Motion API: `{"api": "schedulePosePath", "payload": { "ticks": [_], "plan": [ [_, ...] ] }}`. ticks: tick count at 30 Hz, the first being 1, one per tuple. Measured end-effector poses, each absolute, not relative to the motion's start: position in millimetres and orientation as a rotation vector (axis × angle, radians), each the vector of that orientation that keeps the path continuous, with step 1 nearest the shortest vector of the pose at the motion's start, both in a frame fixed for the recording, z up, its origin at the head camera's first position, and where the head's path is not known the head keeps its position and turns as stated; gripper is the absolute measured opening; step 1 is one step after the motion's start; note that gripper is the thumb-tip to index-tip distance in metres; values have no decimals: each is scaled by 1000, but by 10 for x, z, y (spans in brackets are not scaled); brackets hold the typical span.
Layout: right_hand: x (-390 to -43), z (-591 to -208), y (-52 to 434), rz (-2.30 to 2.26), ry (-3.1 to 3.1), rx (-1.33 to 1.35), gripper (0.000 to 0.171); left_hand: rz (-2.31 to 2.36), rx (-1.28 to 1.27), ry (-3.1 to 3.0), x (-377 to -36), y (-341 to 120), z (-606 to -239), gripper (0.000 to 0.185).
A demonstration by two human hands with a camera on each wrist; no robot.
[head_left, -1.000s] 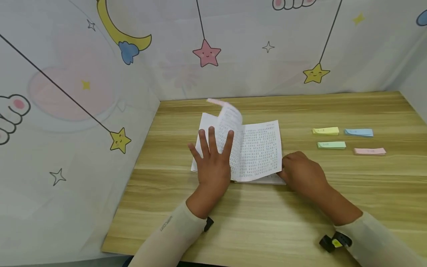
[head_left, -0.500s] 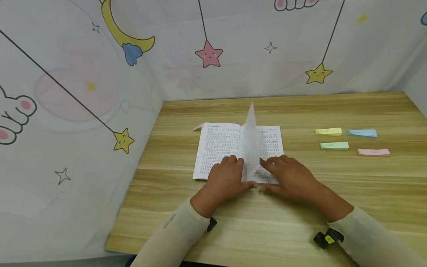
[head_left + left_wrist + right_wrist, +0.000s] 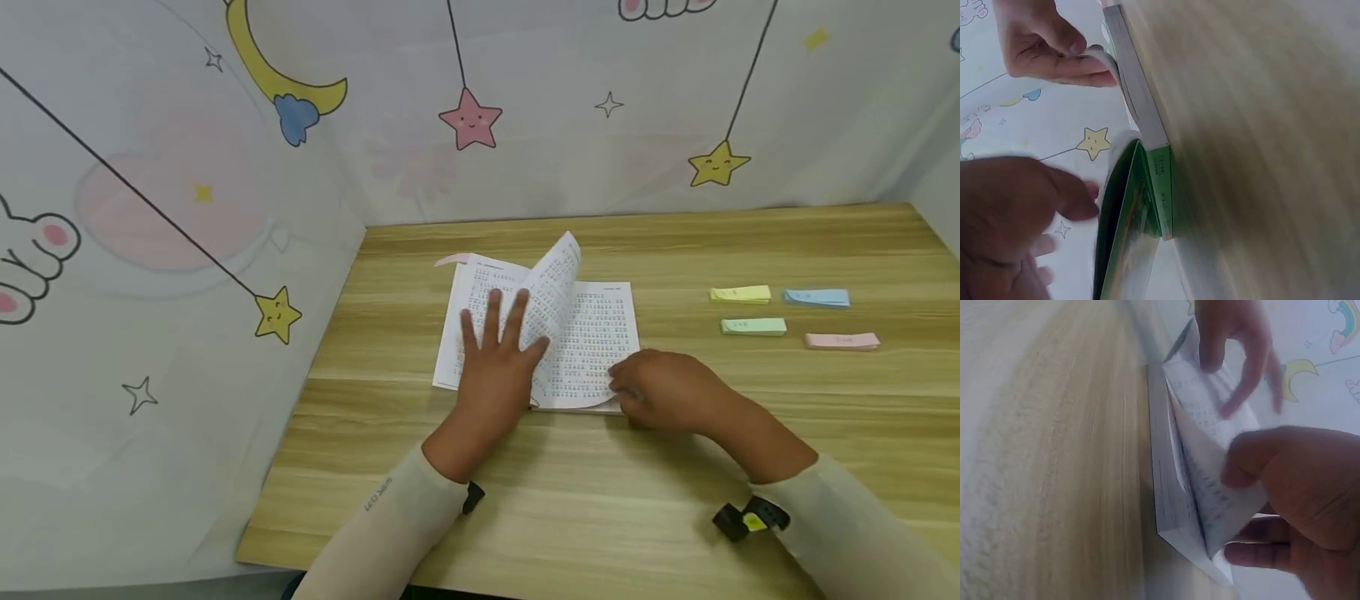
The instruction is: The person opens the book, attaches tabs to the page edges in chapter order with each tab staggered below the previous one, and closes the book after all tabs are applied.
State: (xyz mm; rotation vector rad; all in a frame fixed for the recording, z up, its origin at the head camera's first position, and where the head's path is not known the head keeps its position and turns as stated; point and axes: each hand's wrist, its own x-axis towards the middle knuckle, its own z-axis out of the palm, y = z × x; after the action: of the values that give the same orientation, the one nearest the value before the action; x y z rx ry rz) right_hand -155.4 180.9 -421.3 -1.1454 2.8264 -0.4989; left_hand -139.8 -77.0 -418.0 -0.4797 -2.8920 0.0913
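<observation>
Currently, a yellow strip (image 3: pixel 739 295), blue strip (image 3: pixel 816 297), green strip (image 3: pixel 753 327) and pink strip (image 3: pixel 842 341) lie right of the open book (image 3: pixel 600 333) on the table (image 3: pixel 600 500). The left hand (image 3: pixel 495 371), fingers spread, partly blocks my view of its left pages. The right hand (image 3: pixel 671 392) pinches a leaf's lower corner. Half a second earlier, the left fingers were bunched lower.

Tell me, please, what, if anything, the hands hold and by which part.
The right hand pinches a white printed paper page, by its lower right corner, in the green-covered paper book. The left hand, spread, holds nothing.
</observation>
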Motion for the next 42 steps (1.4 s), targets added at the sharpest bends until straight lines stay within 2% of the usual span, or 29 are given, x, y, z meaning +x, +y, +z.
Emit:
{"api": "schedulePosePath", "payload": {
  "ticks": [2, 3, 6, 8, 10, 13, 16, 19, 21, 24, 27, 29, 31, 34, 36, 39, 42],
  "plan": [
    [-1566, -4209, 1796, -537, 2904, -1195, 17, 130, -619, -2942, -1394, -758, -4163, 37],
    [-1570, -4215, 1778, -560, 2961, -1251, 17, 128, -667, -2963, -1390, -748, -4159, 34],
    [-1571, -4256, 1676, -662, 3162, -1469, 26, 94, -697, -3017, -1382, -724, -4168, 58],
    [-1544, -4283, 1581, -757, 3304, -1511, 35, 76, -650, -3046, -1381, -716, -4183, 70],
    [-1503, -4305, 1487, -866, 3432, -1386, 42, 61, -576, -3066, -1385, -712, -4199, 72],
    [-1439, -4312, 1417, -952, 3515, -979, 52, 25, -452, -3038, -1389, -722, -4213, 63],
    [-1426, -4299, 1463, -880, 3355, -729, 49, -33, -334, -2924, -1394, -749, -4221, 66],
    [-1457, -4271, 1567, -699, 3069, -765, 44, -11, -233, -2819, -1400, -797, -4224, 87],
    [-1480, -4249, 1624, -590, 2910, -821, 40, 42, -247, -2812, -1404, -828, -4214, 93],
    [-1512, -4208, 1669, -480, 2802, -911, 36, 98, -459, -2863, -1403, -848, -4185, 73],
    [-1533, -4179, 1678, -445, 2807, -920, 13, 84, -745, -2937, -1387, -824, -4163, 40],
    [-1542, -4176, 1663, -457, 2871, -955, 8, 51, -834, -2979, -1362, -798, -4163, 21],
    [-1548, -4195, 1630, -522, 2989, -1034, 12, 36, -825, -3006, -1344, -771, -4183, 27],
    [-1539, -4234, 1555, -702, 3211, -1276, 17, 24, -743, -3024, -1329, -742, -4216, 53],
    [-1524, -4250, 1501, -850, 3319, -1433, 22, -7, -678, -3018, -1335, -726, -4235, 57],
    [-1488, -4243, 1484, -959, 3344, -1383, 27, -63, -512, -2944, -1358, -723, -4243, 50],
    [-1477, -4238, 1564, -826, 3199, -1177, 32, -60, -277, -2816, -1383, -753, -4233, 59]
  ]
}}
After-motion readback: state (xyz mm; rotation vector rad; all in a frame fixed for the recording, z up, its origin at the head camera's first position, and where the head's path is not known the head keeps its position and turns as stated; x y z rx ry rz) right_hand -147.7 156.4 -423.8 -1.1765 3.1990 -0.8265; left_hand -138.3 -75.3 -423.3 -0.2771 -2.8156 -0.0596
